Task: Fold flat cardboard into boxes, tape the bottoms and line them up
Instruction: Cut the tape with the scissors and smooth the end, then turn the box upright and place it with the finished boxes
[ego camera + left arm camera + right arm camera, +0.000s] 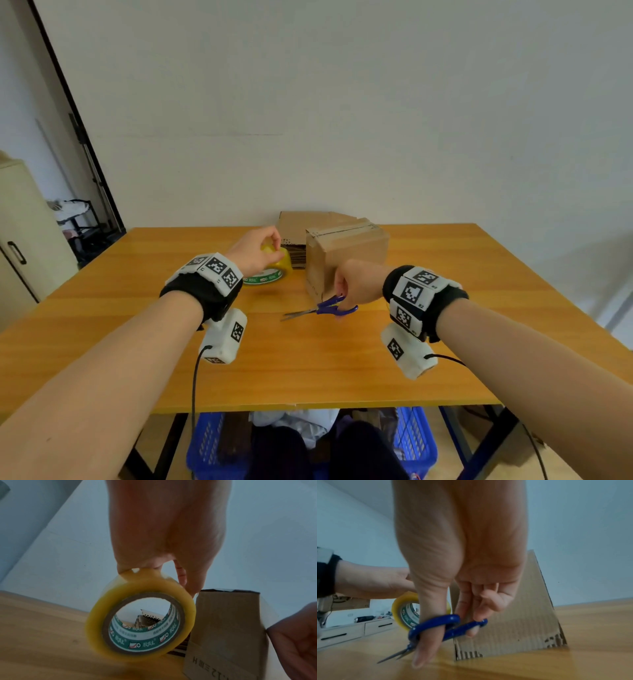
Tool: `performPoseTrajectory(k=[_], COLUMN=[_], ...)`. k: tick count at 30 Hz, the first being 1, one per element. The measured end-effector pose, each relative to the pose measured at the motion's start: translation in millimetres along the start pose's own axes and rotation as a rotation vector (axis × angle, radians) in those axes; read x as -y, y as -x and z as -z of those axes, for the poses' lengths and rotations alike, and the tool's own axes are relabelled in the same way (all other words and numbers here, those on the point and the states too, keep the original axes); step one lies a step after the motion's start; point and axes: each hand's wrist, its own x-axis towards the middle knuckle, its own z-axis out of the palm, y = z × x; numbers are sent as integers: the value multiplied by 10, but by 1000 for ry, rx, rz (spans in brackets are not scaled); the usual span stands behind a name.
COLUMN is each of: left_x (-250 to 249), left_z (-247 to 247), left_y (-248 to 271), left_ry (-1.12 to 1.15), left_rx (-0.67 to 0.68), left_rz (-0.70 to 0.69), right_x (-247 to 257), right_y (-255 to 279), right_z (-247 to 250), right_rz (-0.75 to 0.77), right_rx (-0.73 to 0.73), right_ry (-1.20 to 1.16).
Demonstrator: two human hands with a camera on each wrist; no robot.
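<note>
The folded box (346, 260) hides most of the flat cardboard stack (294, 222); its bottom is unseen.

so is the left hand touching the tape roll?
Touching. The left wrist view shows the left hand pinching the top edge of the tape roll between its fingers.

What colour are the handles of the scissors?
Blue; the scissors show best in the right wrist view.
</note>
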Motion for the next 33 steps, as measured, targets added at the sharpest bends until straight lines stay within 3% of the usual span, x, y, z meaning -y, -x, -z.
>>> performPoseTrajectory(k=[4, 9, 23, 30, 33], left_x=[73, 77, 127, 140, 106], left_z=[-56, -76, -213, -295, -311], left_y=[17, 45, 96, 77, 73], left_ry=[-29, -90, -373, -410, -378], left_rx=[9, 4, 310, 354, 353], left_rz=[-6, -16, 31, 15, 57], right_x=[-41, -18, 24, -6, -47], right_y=[-29, -12, -38, -13, 18], right_z=[-60, -129, -210, -172, -119], right_rz=[52, 72, 59, 129, 180], right_rx=[-82, -47, -15, 16, -77], right_ry=[-6, 67, 269, 244, 164])
